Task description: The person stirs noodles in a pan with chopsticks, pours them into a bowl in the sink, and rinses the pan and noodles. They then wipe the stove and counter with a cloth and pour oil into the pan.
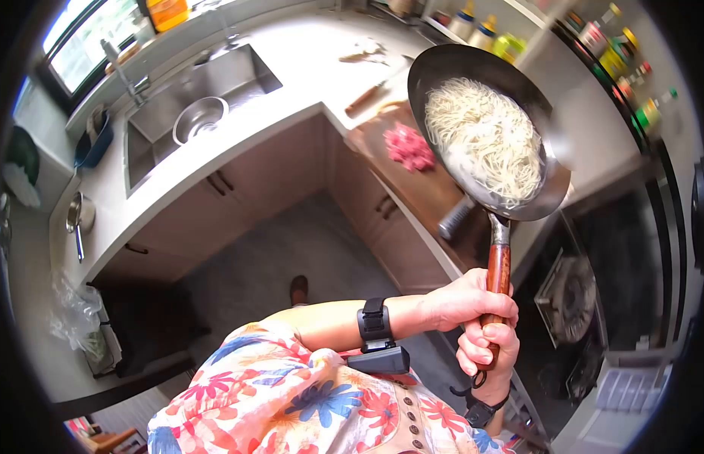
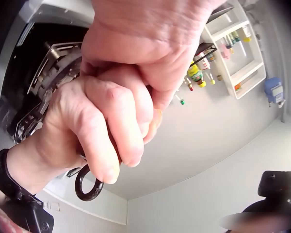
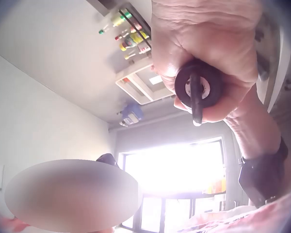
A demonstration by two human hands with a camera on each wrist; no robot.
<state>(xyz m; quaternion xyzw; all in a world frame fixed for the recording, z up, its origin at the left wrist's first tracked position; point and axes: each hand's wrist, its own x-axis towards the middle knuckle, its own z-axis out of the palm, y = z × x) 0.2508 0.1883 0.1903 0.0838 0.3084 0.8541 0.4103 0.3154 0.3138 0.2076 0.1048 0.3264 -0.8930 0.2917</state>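
Observation:
A dark wok of pale noodles is held raised and tilted over the counter corner. My left hand grips its reddish wooden handle nearer the pan. Just below, against it, my right hand has its fingers curled round the handle's end. In the left wrist view, the left hand lies above the right hand's knuckles, with the handle's hanging ring below. The right wrist view looks onto the handle's end inside the right hand.
Pink chopped meat lies on a wooden board beneath the wok, beside a cleaver's handle. The sink, holding a metal bowl, is at left. A stove burner is at right; bottles line a rack above.

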